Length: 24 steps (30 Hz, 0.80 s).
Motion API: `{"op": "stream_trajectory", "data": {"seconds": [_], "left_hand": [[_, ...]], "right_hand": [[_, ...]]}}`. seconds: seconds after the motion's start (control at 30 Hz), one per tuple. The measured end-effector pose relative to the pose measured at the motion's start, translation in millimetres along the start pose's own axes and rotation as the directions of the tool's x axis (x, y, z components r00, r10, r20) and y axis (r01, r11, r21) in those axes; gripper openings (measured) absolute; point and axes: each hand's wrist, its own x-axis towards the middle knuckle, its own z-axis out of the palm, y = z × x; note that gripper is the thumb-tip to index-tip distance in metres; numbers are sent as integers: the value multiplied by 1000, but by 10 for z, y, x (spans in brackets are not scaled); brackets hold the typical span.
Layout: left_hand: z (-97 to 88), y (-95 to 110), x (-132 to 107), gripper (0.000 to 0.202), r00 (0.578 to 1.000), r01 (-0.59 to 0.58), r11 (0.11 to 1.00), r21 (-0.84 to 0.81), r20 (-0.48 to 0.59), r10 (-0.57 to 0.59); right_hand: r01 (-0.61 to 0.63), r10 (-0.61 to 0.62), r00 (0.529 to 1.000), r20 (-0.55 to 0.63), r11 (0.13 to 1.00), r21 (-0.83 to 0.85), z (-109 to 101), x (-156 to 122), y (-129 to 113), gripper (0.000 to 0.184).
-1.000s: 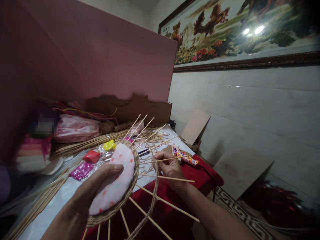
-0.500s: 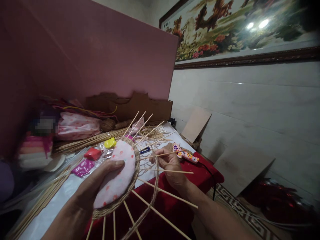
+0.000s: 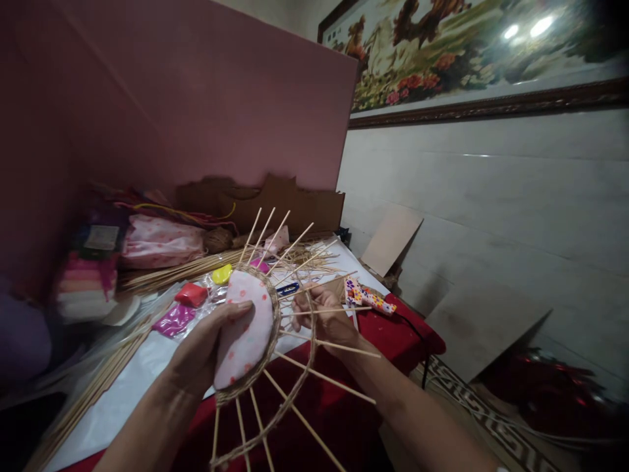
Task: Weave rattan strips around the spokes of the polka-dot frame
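My left hand grips a rounded, fabric-covered pad, white with red spots, its thumb lying flat on the front. Braided twine edges the pad, and several thin wooden sticks fan out from it. Farther out, a twine ring runs across the sticks in a wide arc. On the right side of this arc my right hand has its fingers closed at the twine, among the sticks. Its fingertips are partly hidden behind the twine and sticks.
A flower-patterned tool with a black cord lies on the red cloth at right. A blue tool is behind the sticks. Yellow, red and purple packets, bundled sticks and a twine ball lie at left.
The pad with its sticks has turned and tilted slightly, its lower end moving up and right. My right hand stays at the twine, slightly shifted. The camera view has shifted a little too.
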Motion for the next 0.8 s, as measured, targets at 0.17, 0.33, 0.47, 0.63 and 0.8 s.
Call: {"op": "stream_trajectory", "data": {"seconds": [0.17, 0.33, 0.47, 0.63, 0.8], "left_hand": [[20, 0, 11, 12, 1000, 17, 998, -66, -23, -19], [66, -35, 26, 8, 994, -78, 982, -171, -95, 62], [48, -25, 60, 9, 989, -96, 963, -252, -137, 63], [-18, 19, 68, 14, 991, -128, 948, -291, -79, 109], [-68, 12, 91, 7, 996, -83, 957, -279, 9, 89]], "right_hand": [[-68, 67, 998, 15, 995, 70, 36, 123, 40, 24], [-166, 165, 986, 26, 985, 54, 89, 257, 83, 24], [-180, 178, 982, 55, 983, 27, 88, 364, 120, 23], [-180, 178, 980, 92, 984, 16, 99, 471, 135, 27], [-170, 166, 978, 128, 985, 16, 104, 463, 203, 28]]}}
